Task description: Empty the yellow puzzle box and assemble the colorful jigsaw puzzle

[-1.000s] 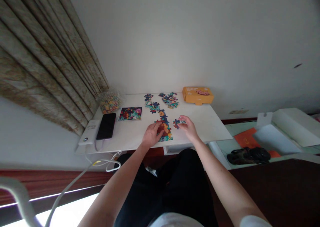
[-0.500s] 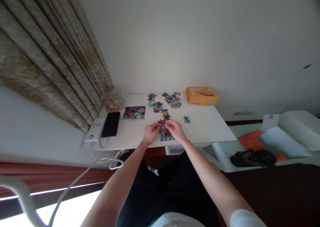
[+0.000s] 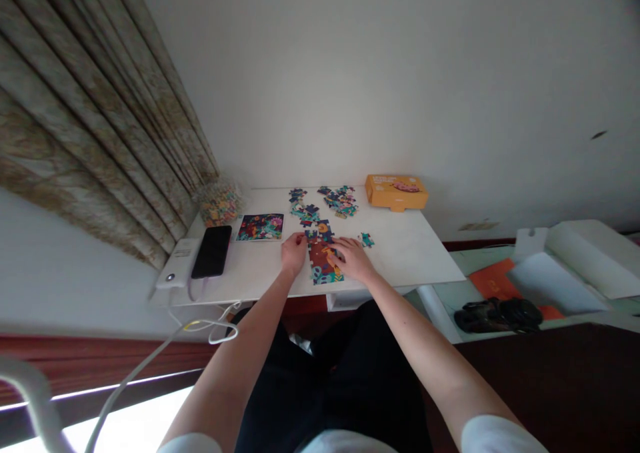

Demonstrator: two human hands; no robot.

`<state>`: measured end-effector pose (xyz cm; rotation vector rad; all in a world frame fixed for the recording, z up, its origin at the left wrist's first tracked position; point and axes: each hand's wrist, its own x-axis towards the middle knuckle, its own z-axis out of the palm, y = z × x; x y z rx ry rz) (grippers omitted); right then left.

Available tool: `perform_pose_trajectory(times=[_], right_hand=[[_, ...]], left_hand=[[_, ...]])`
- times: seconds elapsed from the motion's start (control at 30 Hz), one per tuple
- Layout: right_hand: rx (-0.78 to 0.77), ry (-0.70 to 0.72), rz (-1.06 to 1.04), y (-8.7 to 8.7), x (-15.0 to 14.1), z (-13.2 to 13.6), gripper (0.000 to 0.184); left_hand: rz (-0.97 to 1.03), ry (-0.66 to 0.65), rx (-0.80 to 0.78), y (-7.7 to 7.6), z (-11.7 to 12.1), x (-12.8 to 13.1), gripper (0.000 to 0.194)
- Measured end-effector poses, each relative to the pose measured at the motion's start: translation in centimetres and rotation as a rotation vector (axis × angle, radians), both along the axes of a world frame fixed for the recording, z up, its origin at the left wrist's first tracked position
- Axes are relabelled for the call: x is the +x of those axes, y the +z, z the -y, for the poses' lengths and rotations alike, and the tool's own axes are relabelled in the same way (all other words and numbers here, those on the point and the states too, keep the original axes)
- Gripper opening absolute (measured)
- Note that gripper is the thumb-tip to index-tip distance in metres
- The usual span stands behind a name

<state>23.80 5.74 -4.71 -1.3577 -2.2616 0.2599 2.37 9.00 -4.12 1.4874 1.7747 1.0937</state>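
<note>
A partly joined jigsaw puzzle (image 3: 320, 256) lies on the white table, with a dark red middle, an orange figure and teal shapes along its near edge. At its left side is my left hand (image 3: 294, 253), fingers curled together; whatever may be in them is too small to make out. My right hand (image 3: 353, 260) rests on the puzzle's right edge, its fingers apart and the tips touching the orange part. Loose puzzle pieces (image 3: 342, 201) lie in a pile behind, with more pieces (image 3: 304, 208) to their left. A teal piece cluster (image 3: 367, 240) sits just right of my right hand.
A colourful picture card (image 3: 260, 227), a black phone (image 3: 212, 252) and a white power bank (image 3: 176, 264) with a cable are on the left. Behind them stands a clear bag of small coloured pieces (image 3: 220, 206). A yellow box (image 3: 397, 192) stands at the back right.
My hands have moved apart from over the puzzle's middle, the left one to its left side. The blue-purple piece that was between them no longer shows there. The view has shifted slightly.
</note>
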Motion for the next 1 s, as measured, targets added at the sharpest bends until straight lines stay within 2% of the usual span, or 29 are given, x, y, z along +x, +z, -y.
perform_pose_trajectory(times=[0.17, 0.33, 0.53, 0.67, 0.73, 0.9, 1.0], right_hand=[[0.007, 0.0, -0.008, 0.4, 0.0, -0.1, 0.028], [-0.008, -0.002, -0.01, 0.5, -0.1, 0.1, 0.029], [0.001, -0.008, -0.017, 0.4, -0.1, 0.2, 0.029], [0.001, -0.009, -0.003, 0.5, 0.0, 0.2, 0.029], [-0.004, -0.006, -0.003, 0.5, 0.0, 0.2, 0.029], [-0.009, -0.006, -0.01, 0.7, -0.1, 0.2, 0.029], [0.0, -0.007, -0.002, 0.6, -0.1, 0.2, 0.029]], left_hand=[[-0.196, 0.005, -0.029, 0.4, -1.8, 1.1, 0.023], [-0.392, -0.002, -0.023, 0.2, -1.7, 1.3, 0.026], [-0.493, 0.06, 0.066, -0.2, -1.4, 1.7, 0.017], [-0.524, 0.103, 0.073, -0.1, -1.2, 1.9, 0.022], [-0.515, 0.056, 0.103, -0.1, -1.0, 1.9, 0.028], [-0.541, -0.252, 0.239, -0.4, 0.7, 1.6, 0.034], [-0.586, -0.375, 0.273, -0.6, 1.8, 1.4, 0.036]])
